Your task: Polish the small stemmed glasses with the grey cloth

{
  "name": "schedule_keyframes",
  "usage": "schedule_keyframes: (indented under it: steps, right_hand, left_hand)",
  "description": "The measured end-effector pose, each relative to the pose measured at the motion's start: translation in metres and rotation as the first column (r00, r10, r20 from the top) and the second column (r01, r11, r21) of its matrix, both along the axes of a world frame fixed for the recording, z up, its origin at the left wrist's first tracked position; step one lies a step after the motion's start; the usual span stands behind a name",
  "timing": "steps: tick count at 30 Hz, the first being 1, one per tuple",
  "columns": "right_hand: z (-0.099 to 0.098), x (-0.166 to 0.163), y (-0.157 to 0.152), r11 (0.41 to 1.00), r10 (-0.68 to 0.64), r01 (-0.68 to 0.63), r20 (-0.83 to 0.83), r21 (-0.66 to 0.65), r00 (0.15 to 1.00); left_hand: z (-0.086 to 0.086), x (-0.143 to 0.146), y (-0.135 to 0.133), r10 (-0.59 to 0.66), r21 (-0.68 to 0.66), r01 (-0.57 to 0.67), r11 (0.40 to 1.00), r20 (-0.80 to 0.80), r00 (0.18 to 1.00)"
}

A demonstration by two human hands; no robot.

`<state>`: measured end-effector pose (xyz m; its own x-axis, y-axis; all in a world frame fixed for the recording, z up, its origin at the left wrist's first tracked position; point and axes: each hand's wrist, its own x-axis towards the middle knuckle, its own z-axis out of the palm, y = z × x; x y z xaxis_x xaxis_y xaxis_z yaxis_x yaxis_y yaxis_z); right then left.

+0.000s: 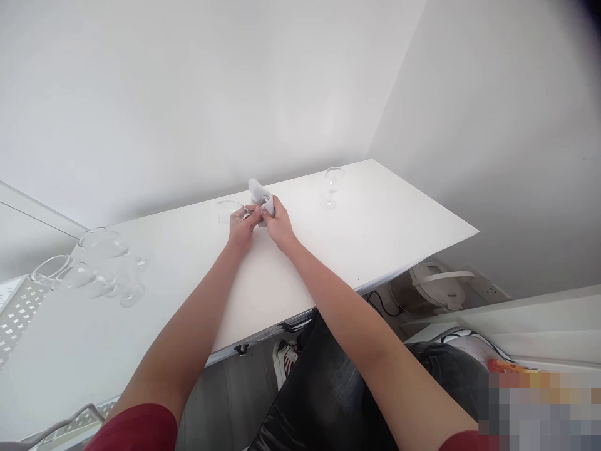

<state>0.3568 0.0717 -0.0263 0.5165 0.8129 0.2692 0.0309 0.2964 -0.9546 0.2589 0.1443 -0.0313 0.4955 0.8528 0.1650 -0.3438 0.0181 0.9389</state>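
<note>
My left hand (243, 227) is closed around a clear wine glass (229, 212), which seems to lie sideways with its bowl pointing left. The glass's faint outline makes its exact shape hard to read. In my right hand (280, 227) is a crumpled white cloth (257, 190), pressed together near the left fingertips. The fingers of both hands meet at the cloth, and the glass's other end is hidden there. To the right, another clear wine glass (333, 181) stands upright on the white table (375, 225).
Several clear stemmed glasses (101, 244) lie on their sides at the table's left. A perforated white panel (23, 307) is beyond that end. Walls border the back and right. Below the right edge are a white appliance (439, 285) and a power strip (488, 288).
</note>
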Motion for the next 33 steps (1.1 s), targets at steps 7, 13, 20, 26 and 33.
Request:
schedule_keyframes:
  steps: [7, 13, 20, 26, 33]
  right_hand:
    - [-0.006, 0.002, 0.005, 0.974, -0.212, 0.200, -0.119, -0.107, 0.970]
    - [-0.004, 0.005, 0.006, 0.972, -0.164, 0.081, -0.388, -0.222, 0.907]
    - [0.006, 0.001, 0.000, 0.967, -0.039, -0.083, -0.461, -0.240, 0.887]
    - [0.005, -0.006, -0.006, 0.969, -0.244, 0.248, 0.187, 0.002, 0.952]
    - [0.006, 0.004, -0.002, 0.835, 0.332, -0.529, -0.625, -0.155, 0.707]
  left_hand:
    - [-0.005, 0.002, 0.006, 0.053, 0.137, -0.052, 0.989, -0.003, 0.999]
    - [0.004, -0.001, 0.007, -0.114, 0.100, 0.093, 0.991, 0.233, 0.966]
    - [0.005, -0.004, 0.010, -0.087, -0.011, 0.092, 0.996, 0.242, 0.967]
    - [0.007, -0.003, 0.007, 0.046, -0.053, -0.036, 0.998, 0.201, 0.978]
    - [0.010, -0.008, 0.005, -0.002, -0.099, 0.028, 0.995, 0.252, 0.968]
